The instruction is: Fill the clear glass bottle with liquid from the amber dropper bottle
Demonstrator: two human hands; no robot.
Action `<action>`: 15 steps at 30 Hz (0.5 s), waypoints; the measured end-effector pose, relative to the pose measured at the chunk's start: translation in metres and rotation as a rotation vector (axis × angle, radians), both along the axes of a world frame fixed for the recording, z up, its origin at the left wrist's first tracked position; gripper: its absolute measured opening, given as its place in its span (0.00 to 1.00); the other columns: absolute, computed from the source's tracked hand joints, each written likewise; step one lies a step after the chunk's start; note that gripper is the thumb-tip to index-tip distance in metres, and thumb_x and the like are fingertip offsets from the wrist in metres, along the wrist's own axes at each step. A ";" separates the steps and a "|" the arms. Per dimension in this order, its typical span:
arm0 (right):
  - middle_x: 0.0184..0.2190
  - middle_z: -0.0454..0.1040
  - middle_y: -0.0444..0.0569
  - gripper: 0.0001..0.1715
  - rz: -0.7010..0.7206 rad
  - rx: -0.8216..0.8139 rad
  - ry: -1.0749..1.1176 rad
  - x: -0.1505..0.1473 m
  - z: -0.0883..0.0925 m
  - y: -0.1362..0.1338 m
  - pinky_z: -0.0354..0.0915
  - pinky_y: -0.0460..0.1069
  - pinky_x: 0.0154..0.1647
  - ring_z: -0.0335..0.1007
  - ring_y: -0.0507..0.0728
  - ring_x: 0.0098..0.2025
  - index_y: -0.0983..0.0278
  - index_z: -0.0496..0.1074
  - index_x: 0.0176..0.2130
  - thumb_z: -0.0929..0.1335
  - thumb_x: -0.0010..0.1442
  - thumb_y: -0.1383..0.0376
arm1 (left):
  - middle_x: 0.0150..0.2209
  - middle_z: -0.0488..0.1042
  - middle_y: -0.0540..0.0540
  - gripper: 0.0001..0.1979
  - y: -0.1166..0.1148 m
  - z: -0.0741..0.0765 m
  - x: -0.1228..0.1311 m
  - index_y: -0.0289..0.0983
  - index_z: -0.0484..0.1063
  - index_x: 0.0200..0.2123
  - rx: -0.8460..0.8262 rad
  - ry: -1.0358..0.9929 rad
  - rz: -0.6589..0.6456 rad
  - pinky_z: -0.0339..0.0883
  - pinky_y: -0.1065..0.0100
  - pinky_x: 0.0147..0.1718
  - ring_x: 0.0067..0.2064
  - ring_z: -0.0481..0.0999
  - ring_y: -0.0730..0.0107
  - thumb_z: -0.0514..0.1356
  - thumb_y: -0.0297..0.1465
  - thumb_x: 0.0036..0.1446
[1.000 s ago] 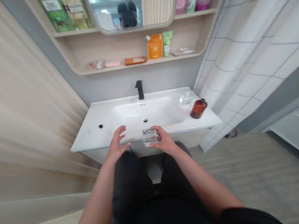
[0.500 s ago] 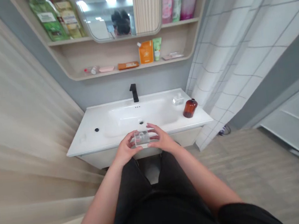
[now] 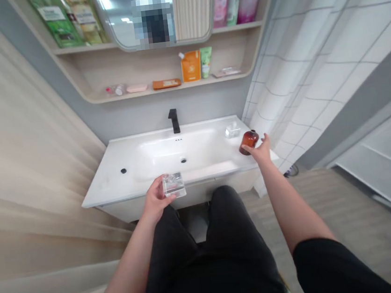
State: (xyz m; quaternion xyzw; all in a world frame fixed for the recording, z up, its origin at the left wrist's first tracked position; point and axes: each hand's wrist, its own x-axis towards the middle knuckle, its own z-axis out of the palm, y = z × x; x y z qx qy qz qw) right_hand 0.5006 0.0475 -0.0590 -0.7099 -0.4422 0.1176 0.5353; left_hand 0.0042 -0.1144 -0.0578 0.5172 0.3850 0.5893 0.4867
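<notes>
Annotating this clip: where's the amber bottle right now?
Head view: the amber bottle sits at the right end of the white sink counter, beside a clear object; the right hand is at it, thumb overlapping its front.

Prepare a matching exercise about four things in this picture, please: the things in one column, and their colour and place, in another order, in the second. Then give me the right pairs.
Things:
1. Tap
2. Box
3. Pouch
4. Bottle

Colour and place:
A. Orange, standing on the shelf
B. Red-brown, at the spread right hand
C. Clear, held in the left hand
D. Black, behind the basin

Right pairs: 1-D, 2-C, 3-A, 4-B
</notes>
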 end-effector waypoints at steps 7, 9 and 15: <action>0.53 0.82 0.63 0.44 0.009 -0.116 0.007 -0.017 -0.015 0.016 0.66 0.61 0.57 0.77 0.66 0.50 0.60 0.70 0.59 0.85 0.49 0.56 | 0.64 0.81 0.34 0.45 0.026 -0.001 -0.019 0.43 0.77 0.65 0.010 0.012 0.072 0.83 0.44 0.58 0.58 0.86 0.46 0.85 0.44 0.46; 0.53 0.83 0.61 0.44 0.057 -0.081 0.001 -0.032 -0.018 0.020 0.68 0.61 0.57 0.78 0.65 0.49 0.60 0.70 0.59 0.85 0.50 0.54 | 0.62 0.82 0.35 0.42 0.038 -0.001 -0.025 0.42 0.78 0.63 -0.006 -0.011 0.056 0.82 0.42 0.59 0.58 0.86 0.46 0.85 0.43 0.46; 0.54 0.84 0.53 0.52 0.565 -0.037 0.177 -0.122 -0.021 0.042 0.75 0.63 0.62 0.83 0.67 0.53 0.58 0.71 0.62 0.86 0.42 0.52 | 0.62 0.82 0.41 0.38 0.095 -0.002 -0.040 0.45 0.79 0.60 0.030 -0.143 -0.030 0.76 0.39 0.66 0.62 0.84 0.48 0.85 0.35 0.46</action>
